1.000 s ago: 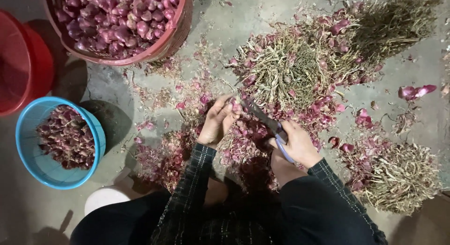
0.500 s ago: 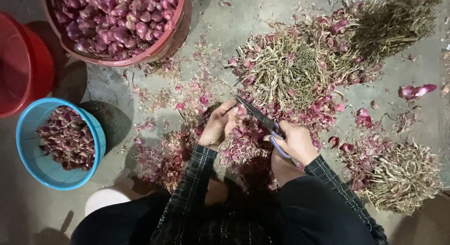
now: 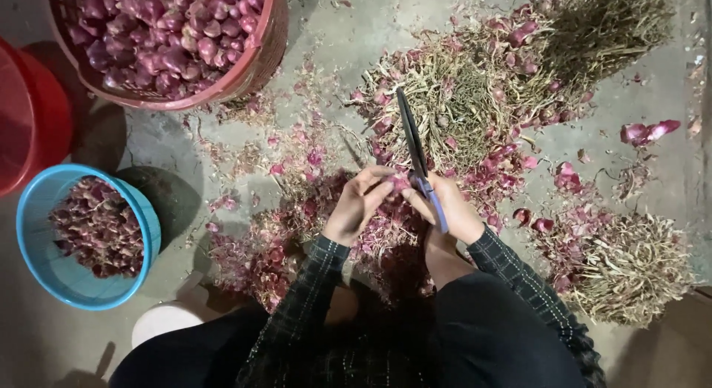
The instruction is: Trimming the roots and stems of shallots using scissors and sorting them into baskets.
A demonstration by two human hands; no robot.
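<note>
Above a litter of purple skins on the floor [image 3: 356, 47], a small shallot [image 3: 398, 184] is pinched in the fingers of the left hand [image 3: 360, 206]. Scissors [image 3: 413, 147] are gripped in the closed right hand [image 3: 449, 210], blades together, pointing away towards the pile of dry stalks [image 3: 460, 99].

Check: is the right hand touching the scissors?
Touching. The head view shows the right hand wrapped around the blue handle of the scissors, blades pointing away.

Dark plaid long sleeves [image 3: 311, 284] (thin pale grid), black trousers [image 3: 489, 336].
</note>
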